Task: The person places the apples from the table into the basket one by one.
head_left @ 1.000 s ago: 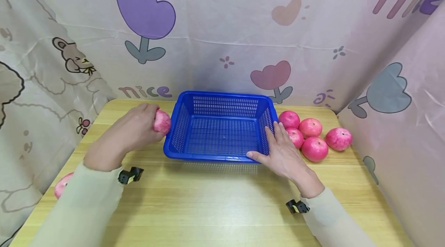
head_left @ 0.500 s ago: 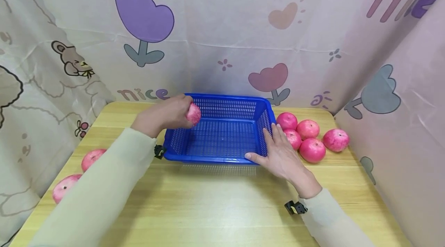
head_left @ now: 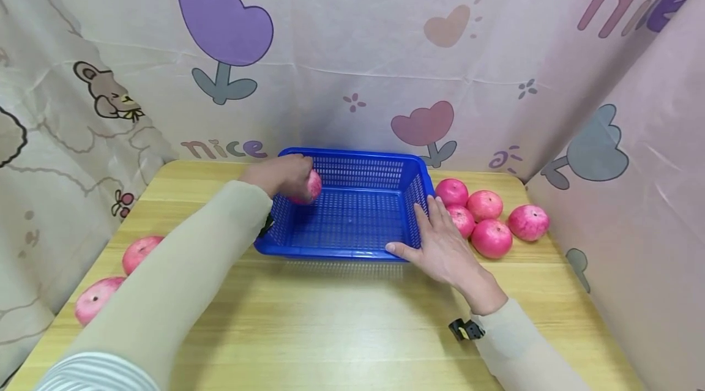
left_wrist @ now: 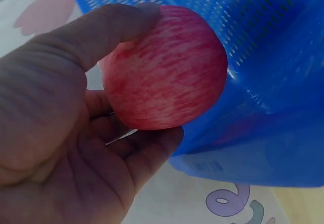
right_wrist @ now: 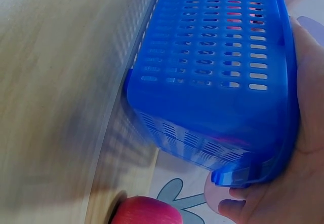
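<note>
My left hand (head_left: 287,175) grips a red-pink apple (head_left: 314,185) inside the left end of the blue plastic basket (head_left: 336,253). In the left wrist view, the thumb lies over one side of the streaky apple (left_wrist: 169,74) and the fingers support the other, with the perforated basket wall (left_wrist: 223,26) behind it. My right hand (head_left: 443,251) rests on the basket's front right corner, fingers extended over the side rim and thumb on the front rim. From the right wrist, the palm (right_wrist: 291,183) lies along the rim of the basket (right_wrist: 202,97).
Several red apples (head_left: 492,238) sit grouped on the wooden table (head_left: 330,330), right of the basket. Two more, a nearer apple (head_left: 95,299) and a farther apple (head_left: 139,253), lie at the left beside the left sleeve. A printed curtain (head_left: 330,42) hangs behind the table.
My left hand has carried the apple rightward from outside the basket, over its left rim and down inside. The right hand has stayed at the corner.
</note>
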A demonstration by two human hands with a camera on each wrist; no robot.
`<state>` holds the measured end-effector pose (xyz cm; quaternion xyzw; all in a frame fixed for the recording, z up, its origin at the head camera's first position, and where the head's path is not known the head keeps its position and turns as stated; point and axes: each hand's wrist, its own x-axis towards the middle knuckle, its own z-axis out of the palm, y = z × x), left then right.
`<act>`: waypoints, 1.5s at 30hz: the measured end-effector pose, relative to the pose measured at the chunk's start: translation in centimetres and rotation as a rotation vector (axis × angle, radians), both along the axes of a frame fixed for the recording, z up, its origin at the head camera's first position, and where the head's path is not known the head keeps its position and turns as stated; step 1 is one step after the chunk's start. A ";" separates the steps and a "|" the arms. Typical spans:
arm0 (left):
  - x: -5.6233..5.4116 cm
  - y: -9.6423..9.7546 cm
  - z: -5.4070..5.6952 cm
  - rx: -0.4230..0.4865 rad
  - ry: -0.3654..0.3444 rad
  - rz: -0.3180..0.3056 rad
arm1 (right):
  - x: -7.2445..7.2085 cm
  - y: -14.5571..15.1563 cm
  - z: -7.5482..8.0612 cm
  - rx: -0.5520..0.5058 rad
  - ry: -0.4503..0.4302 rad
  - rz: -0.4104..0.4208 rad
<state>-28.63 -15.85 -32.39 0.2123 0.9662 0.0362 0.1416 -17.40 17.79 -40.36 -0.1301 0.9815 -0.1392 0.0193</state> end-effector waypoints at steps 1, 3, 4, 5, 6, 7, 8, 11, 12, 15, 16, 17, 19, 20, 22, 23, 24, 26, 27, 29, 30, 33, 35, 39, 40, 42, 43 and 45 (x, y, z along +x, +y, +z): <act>-0.2 0.1 -0.1 -0.016 0.002 -0.001 | 0.0 0.0 0.0 0.001 0.000 0.001; -0.5 0.4 -0.3 -0.044 -0.006 -0.001 | 0.0 0.0 0.0 0.001 -0.002 0.003; -0.7 0.5 -0.4 -0.061 -0.008 -0.006 | 0.0 0.0 0.0 0.002 -0.002 0.004; -0.8 0.6 -0.5 -0.073 -0.013 -0.009 | 0.0 0.0 0.0 0.000 0.000 0.004; -0.9 0.8 -0.5 -0.083 -0.020 -0.008 | -0.1 0.0 0.0 -0.001 0.003 0.004; -1.0 0.9 -0.6 -0.091 -0.023 -0.013 | -0.1 0.0 0.0 -0.002 0.003 0.006; -1.1 1.0 -0.6 -0.098 -0.025 -0.017 | -0.1 0.0 0.0 -0.003 0.005 0.008; -1.6 1.1 -1.5 -0.107 -0.018 -0.022 | -0.1 0.0 0.0 -0.002 0.011 0.012; -1.6 1.2 -1.6 -0.109 -0.026 -0.010 | -0.1 0.0 0.0 0.000 0.011 0.013; -1.5 1.3 -2.1 -0.111 -0.052 0.032 | -0.1 -0.1 -0.1 0.006 0.012 0.014; -1.0 1.5 -1.7 -0.112 -0.071 0.062 | -0.1 -0.1 -0.1 0.007 0.013 0.015; -0.9 1.5 -1.8 -0.117 -0.071 0.067 | -0.2 -0.1 -0.2 0.006 0.013 0.016; -0.9 1.5 -2.2 -0.126 -0.060 0.068 | -0.2 -0.1 -0.2 0.005 0.016 0.017; -0.9 1.5 -2.3 -0.130 -0.056 0.075 | -0.2 -0.1 -0.2 0.005 0.017 0.018; -1.0 1.6 -2.8 -0.139 -0.041 0.077 | -0.3 -0.1 -0.3 0.005 0.018 0.019; -1.1 1.6 -3.0 -0.139 -0.035 0.077 | -0.3 0.0 -0.2 0.005 0.018 0.019; -1.2 1.7 -3.2 -0.137 -0.037 0.093 | -0.3 0.0 -0.2 0.005 0.019 0.020; -1.3 1.8 -3.4 -0.134 -0.040 0.115 | -0.3 0.0 -0.2 0.005 0.019 0.021; -1.3 1.8 -3.5 -0.135 -0.036 0.113 | -0.2 0.1 -0.2 0.005 0.020 0.022; -1.4 2.0 -3.6 -0.145 -0.031 0.109 | -0.2 0.1 -0.2 0.005 0.022 0.023; -1.4 2.0 -3.7 -0.152 -0.029 0.106 | -0.2 0.2 -0.3 0.006 0.023 0.025; -1.4 2.1 -3.8 -0.166 -0.012 0.084 | -0.2 0.2 -0.2 0.007 0.022 0.025; -1.4 2.2 -3.8 -0.166 -0.007 0.081 | -0.2 0.2 -0.2 0.008 0.020 0.025; -1.4 2.2 -3.9 -0.175 0.008 0.077 | -0.2 0.2 -0.2 0.006 0.015 0.023; -1.4 2.2 -4.0 -0.177 0.012 0.076 | -0.2 0.2 -0.2 0.005 0.014 0.023; -1.4 2.2 -4.1 -0.173 0.014 0.090 | -0.2 0.2 -0.2 0.006 0.015 0.023; -1.5 2.2 -4.2 -0.169 0.012 0.100 | -0.2 0.2 -0.2 0.006 0.017 0.024; -1.6 2.2 -4.4 -0.161 0.004 0.128 | -0.2 0.2 -0.2 0.006 0.018 0.025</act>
